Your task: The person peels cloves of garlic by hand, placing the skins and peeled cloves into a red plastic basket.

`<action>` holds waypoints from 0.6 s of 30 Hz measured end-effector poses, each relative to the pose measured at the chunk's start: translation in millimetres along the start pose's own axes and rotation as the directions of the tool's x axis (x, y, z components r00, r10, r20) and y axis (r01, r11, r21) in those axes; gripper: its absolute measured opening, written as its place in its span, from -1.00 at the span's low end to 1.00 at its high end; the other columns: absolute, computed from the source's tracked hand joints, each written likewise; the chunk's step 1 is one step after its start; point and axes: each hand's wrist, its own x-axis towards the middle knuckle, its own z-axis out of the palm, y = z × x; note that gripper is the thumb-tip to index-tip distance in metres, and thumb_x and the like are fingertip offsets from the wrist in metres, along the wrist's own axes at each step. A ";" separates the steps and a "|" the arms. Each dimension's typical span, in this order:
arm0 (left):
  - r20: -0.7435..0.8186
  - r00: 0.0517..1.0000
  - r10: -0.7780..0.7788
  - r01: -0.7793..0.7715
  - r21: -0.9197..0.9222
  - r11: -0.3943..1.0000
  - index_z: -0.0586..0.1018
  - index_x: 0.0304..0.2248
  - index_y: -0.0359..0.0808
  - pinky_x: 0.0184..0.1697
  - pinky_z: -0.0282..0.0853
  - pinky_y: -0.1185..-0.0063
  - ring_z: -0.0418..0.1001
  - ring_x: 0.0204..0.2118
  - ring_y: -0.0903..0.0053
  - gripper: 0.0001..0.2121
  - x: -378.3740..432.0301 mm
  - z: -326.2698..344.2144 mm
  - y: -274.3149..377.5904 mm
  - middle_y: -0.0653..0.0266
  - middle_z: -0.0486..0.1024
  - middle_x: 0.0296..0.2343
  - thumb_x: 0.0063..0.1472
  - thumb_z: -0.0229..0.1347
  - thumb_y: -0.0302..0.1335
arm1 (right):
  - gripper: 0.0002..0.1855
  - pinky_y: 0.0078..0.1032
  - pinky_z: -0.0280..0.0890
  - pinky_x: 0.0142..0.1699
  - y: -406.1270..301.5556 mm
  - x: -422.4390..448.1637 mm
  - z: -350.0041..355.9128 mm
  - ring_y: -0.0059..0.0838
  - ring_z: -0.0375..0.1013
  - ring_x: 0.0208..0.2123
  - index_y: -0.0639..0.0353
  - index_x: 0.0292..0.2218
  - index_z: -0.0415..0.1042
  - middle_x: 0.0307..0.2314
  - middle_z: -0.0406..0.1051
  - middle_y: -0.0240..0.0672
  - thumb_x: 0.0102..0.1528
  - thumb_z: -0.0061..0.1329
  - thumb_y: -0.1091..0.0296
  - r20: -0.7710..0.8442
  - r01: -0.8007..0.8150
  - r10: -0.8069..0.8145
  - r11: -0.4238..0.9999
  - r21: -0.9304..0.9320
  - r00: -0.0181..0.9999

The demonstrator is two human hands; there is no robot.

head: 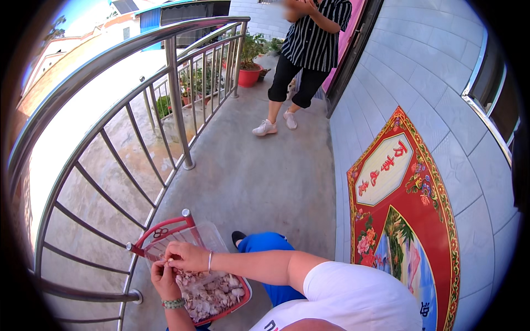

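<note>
My left hand (162, 278), with a green bracelet at the wrist, and my right hand (188, 255), with a silver bangle, meet at the fingertips. Between them they pinch a small pale piece, apparently a garlic clove (170, 260). Beneath and beside my hands, garlic bulbs and papery skins (213, 296) fill a red-rimmed container (247, 294). A clear plastic box (213, 233) adjoins it, against the red metal backrest (165, 229) of a chair. My hands partly hide the box and the garlic.
A stainless-steel railing (176, 99) curves along the left. On the right, a tiled wall (385, 74) carries a red decorated panel (418, 215). Ahead, a person in a striped shirt (311, 45) stands on the concrete walkway (256, 178), near a red flowerpot (249, 76).
</note>
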 end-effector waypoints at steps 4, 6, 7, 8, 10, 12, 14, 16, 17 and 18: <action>0.025 1.000 0.008 -0.007 -0.036 0.999 0.32 -0.45 -0.30 -0.58 0.28 0.75 0.31 -0.60 0.68 -0.98 1.1 3.3 2.1 0.33 0.36 -0.55 0.11 -0.08 -0.59 | -0.86 -0.52 0.23 -0.36 1.6 0.0 1.1 -0.34 0.33 -0.45 0.27 -0.43 0.30 -0.49 0.27 -0.24 -0.08 -0.08 0.43 -0.046 0.048 -0.048 0.999 -0.002 0.998; 0.028 1.000 0.008 -0.006 -0.078 0.997 0.32 -0.45 -0.30 -0.58 0.29 0.74 0.32 -0.60 0.68 -0.97 1.5 8.3 1.1 0.32 0.35 -0.56 0.11 -0.08 -0.58 | -0.87 -0.53 0.23 -0.37 3.0 -1.0 0.7 -0.36 0.34 -0.46 0.27 -0.43 0.30 -0.49 0.27 -0.24 -0.06 -0.09 0.44 -0.058 0.077 -0.078 0.997 -0.019 0.995; 0.021 1.000 -0.007 0.010 -0.111 0.994 0.32 -0.46 -0.31 -0.58 0.29 0.74 0.32 -0.60 0.67 -0.97 2.3 11.0 -0.1 0.31 0.36 -0.56 0.12 -0.09 -0.58 | -0.89 -0.55 0.23 -0.39 3.4 -1.8 0.2 -0.40 0.34 -0.48 0.28 -0.43 0.30 -0.50 0.26 -0.25 -0.06 -0.10 0.46 -0.062 0.010 -0.006 0.998 0.069 0.998; 0.013 1.000 -0.021 0.023 -0.146 0.989 0.32 -0.47 -0.31 -0.58 0.29 0.74 0.32 -0.60 0.67 -0.97 3.8 13.5 -1.2 0.31 0.36 -0.57 0.12 -0.09 -0.58 | -0.91 -0.57 0.23 -0.42 3.8 -1.5 -0.8 -0.45 0.33 -0.50 0.28 -0.44 0.29 -0.51 0.25 -0.26 -0.05 -0.11 0.49 -0.057 -0.057 0.067 0.986 0.155 0.996; -0.010 1.000 -0.016 0.014 -0.155 0.988 0.32 -0.47 -0.32 -0.58 0.30 0.73 0.33 -0.60 0.66 -0.97 5.9 10.2 1.2 0.30 0.36 -0.57 0.11 -0.08 -0.58 | -0.93 -0.60 0.23 -0.42 3.0 3.0 4.2 -0.51 0.33 -0.52 0.27 -0.44 0.30 -0.52 0.25 -0.29 -0.04 -0.12 0.50 -0.083 -0.016 0.026 0.992 0.128 0.996; -0.065 0.998 -0.004 -0.007 -0.167 0.986 0.33 -0.47 -0.33 -0.57 0.31 0.73 0.33 -0.60 0.66 -0.98 7.5 1.4 6.7 0.30 0.37 -0.57 0.11 -0.08 -0.59 | -0.95 -0.63 0.24 -0.43 0.4 12.0 16.3 -0.57 0.32 -0.53 0.27 -0.44 0.30 -0.53 0.24 -0.32 -0.03 -0.13 0.52 -0.079 0.026 -0.017 0.993 0.115 0.997; -0.145 0.989 0.023 -0.047 -0.169 0.985 0.35 -0.47 -0.34 -0.56 0.33 0.73 0.35 -0.59 0.65 -0.97 9.2 -10.3 14.2 0.30 0.38 -0.58 0.10 -0.06 -0.58 | -0.96 -0.68 0.25 -0.44 -0.6 23.7 32.8 -0.66 0.31 -0.54 0.26 -0.42 0.31 -0.54 0.24 -0.40 0.00 -0.14 0.52 -0.083 -0.008 0.026 0.978 0.210 0.996; -0.158 0.987 -0.028 0.003 -0.156 0.988 0.39 -0.46 -0.35 -0.51 0.37 0.71 0.38 -0.55 0.65 -0.98 15.7 1.3 4.3 0.31 0.39 -0.55 0.08 -0.04 -0.58 | -0.89 -0.75 0.27 -0.42 25.6 17.3 27.1 -0.72 0.33 -0.47 0.27 -0.35 0.31 -0.49 0.32 -0.43 0.01 -0.13 0.51 -0.115 -0.092 0.116 0.976 0.195 0.987; -0.138 0.990 -0.041 0.023 -0.131 0.991 0.40 -0.45 -0.36 -0.49 0.37 0.71 0.39 -0.54 0.64 -0.96 23.3 5.5 -2.5 0.31 0.40 -0.54 0.07 -0.01 -0.57 | -0.86 -0.74 0.28 -0.39 33.9 15.7 19.0 -0.72 0.34 -0.44 0.27 -0.31 0.30 -0.48 0.34 -0.43 0.02 -0.13 0.50 -0.010 -0.251 0.289 0.848 0.467 0.957; -0.157 0.986 -0.047 0.028 -0.123 0.992 0.41 -0.43 -0.38 -0.49 0.37 0.71 0.39 -0.54 0.65 -0.93 25.4 11.4 -0.6 0.29 0.41 -0.53 0.07 0.00 -0.55 | -0.82 -0.73 0.29 -0.35 35.4 14.6 12.8 -0.72 0.34 -0.43 0.27 -0.27 0.29 -0.46 0.34 -0.43 0.02 -0.14 0.51 0.021 -0.275 0.311 0.804 0.528 0.950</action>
